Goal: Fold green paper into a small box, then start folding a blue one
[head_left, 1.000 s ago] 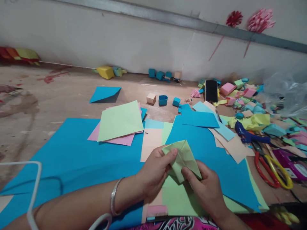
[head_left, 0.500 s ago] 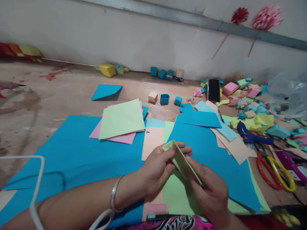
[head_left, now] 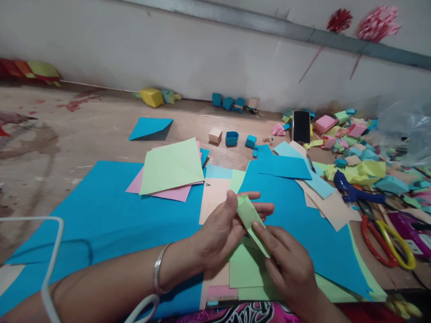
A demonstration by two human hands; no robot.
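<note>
The right hand (head_left: 292, 258) has its fingers clamped on a folded green paper (head_left: 248, 213), held slantwise above the near middle of the table (head_left: 111, 128). The left hand (head_left: 218, 237), palm up with fingers apart, lies against the paper's far left end. A stack of sheets (head_left: 173, 166) lies left; scissors (head_left: 366, 210) and a glue gun (head_left: 357, 193) lie right.
</note>
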